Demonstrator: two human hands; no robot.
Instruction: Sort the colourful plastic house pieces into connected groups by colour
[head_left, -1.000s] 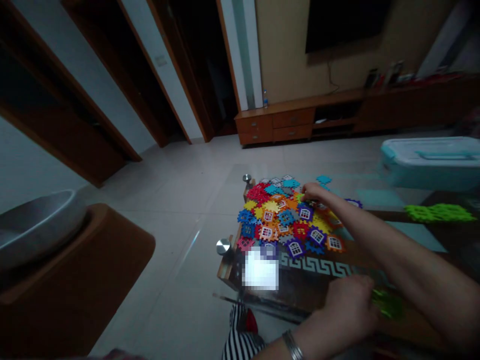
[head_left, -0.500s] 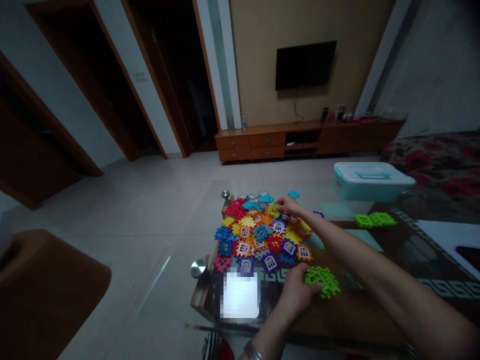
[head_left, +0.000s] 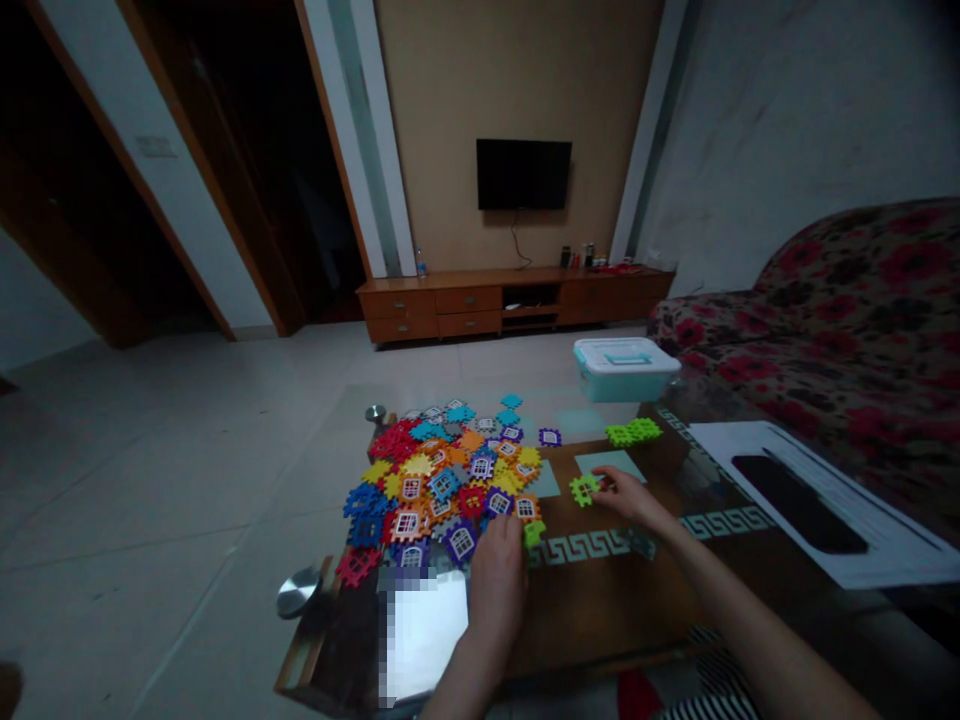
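The right hand has drawn back from the far side of the pile of plastic window tiles and now pinches a lime-green tile; the left hand has moved left to the pile's near edge.

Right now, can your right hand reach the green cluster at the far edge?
Probably yes: the right hand is near the green cluster, only a flat teal tile between them, though it holds a green piece.

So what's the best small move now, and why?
Probably bring the lime-green tile in the right hand to the joined lime-green tiles: they match its colour and lie just beyond it on the table. The left hand is beside the colourful pile, near a second lime-green tile.
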